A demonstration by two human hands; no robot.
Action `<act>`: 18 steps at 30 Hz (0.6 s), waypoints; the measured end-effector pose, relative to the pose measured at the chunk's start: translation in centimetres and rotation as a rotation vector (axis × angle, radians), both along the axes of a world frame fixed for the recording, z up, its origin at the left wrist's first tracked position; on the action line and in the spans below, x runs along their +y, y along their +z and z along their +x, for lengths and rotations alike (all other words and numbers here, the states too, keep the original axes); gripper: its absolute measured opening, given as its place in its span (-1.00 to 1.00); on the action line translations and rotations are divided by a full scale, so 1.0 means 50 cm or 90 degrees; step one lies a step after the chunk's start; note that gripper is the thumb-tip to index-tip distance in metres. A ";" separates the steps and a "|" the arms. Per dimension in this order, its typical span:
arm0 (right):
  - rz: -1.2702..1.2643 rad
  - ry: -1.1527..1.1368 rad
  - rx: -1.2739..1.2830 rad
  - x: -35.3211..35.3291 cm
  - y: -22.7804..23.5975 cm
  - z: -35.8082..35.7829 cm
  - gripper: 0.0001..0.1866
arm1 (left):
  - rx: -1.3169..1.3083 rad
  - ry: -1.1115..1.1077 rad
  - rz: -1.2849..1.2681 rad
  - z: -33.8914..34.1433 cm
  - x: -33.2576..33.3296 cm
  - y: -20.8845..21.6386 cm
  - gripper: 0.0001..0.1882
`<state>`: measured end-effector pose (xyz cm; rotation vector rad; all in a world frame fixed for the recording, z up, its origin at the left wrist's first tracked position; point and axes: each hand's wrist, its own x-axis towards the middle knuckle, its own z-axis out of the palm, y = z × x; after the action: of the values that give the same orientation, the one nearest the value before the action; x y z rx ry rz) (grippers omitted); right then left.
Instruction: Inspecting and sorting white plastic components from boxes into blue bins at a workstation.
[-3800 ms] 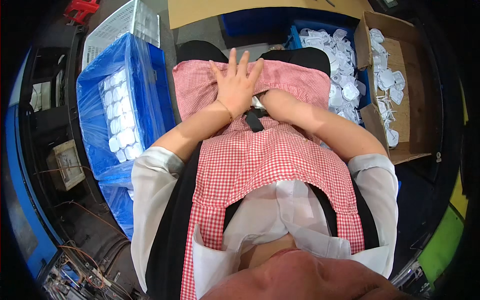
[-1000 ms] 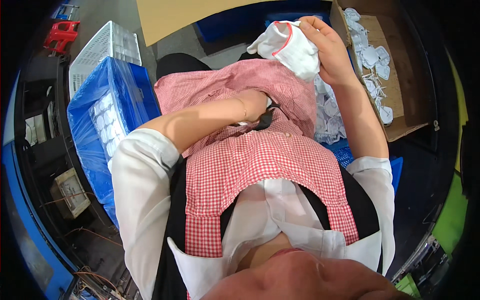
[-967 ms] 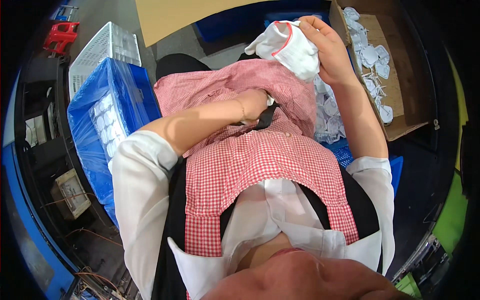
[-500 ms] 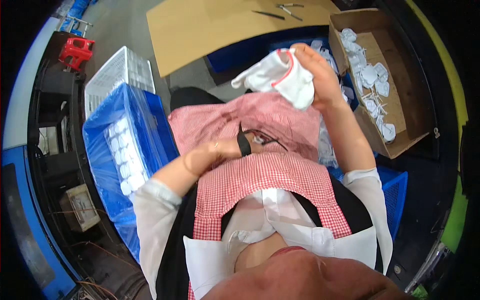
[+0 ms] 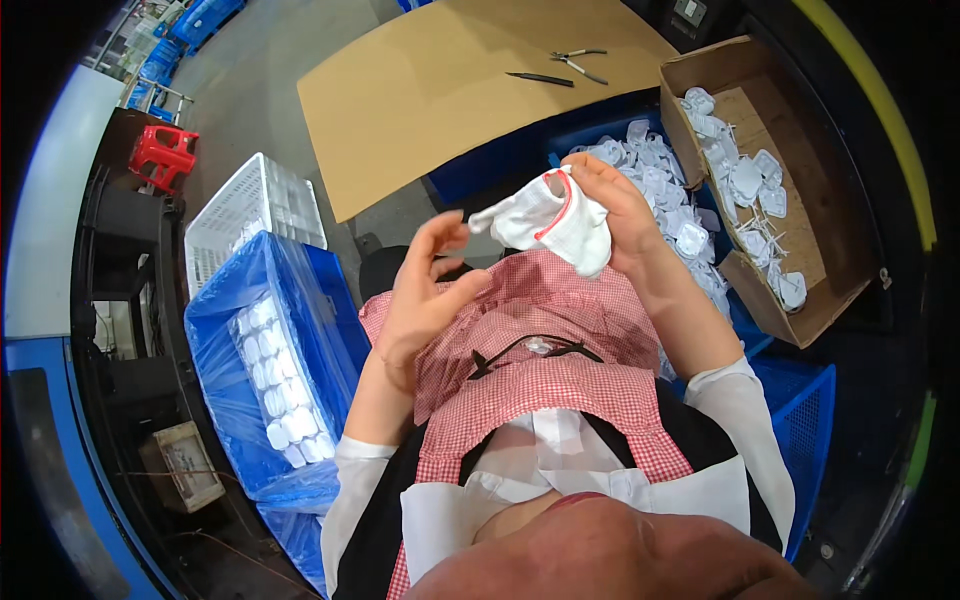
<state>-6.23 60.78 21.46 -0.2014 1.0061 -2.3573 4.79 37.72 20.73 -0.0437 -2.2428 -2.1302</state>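
A white knit glove with a red-edged cuff [image 5: 590, 240] hangs from my right hand [image 5: 612, 205], whose fingers and thumb pinch it near the cuff. My left hand [image 5: 425, 290] is raised just to the left of the glove, fingers apart and nothing in it. A small gap separates its fingertips from the glove's loose end. Below both hands lies my red-and-white checked apron [image 5: 520, 400], with a thin black strap [image 5: 535, 345] across its waist.
At left, a blue bin lined with plastic [image 5: 225, 350] holds rows of white parts beside a white crate [image 5: 205, 225]. White parts fill a blue bin [image 5: 655, 180] and partly a cardboard box [image 5: 700, 50] at right. Pliers [image 5: 580, 62] and a black pen-like tool [image 5: 540, 78] lie on the cardboard-topped table [image 5: 420, 110].
My left hand has risen from my waist, where the black strap was, toward the glove. My right hand still holds the glove, now lower in the picture; the whole view has shifted.
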 end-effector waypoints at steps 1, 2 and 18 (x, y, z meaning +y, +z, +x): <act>-0.004 0.015 -0.013 -0.005 -0.003 -0.002 -0.84 | 0.009 -0.022 -0.043 -0.015 0.009 0.002 -0.39; -0.008 0.026 -0.016 -0.011 -0.006 -0.002 -0.83 | 0.041 -0.055 -0.085 -0.033 0.016 0.004 -0.33; 0.201 -0.164 -0.032 -0.022 -0.066 -0.074 -0.79 | 0.205 -0.393 -0.468 0.072 0.038 -0.246 -0.73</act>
<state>-9.93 59.68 18.16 0.1137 1.4328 -2.3693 8.39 39.60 8.42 -1.1278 -2.8683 -1.1611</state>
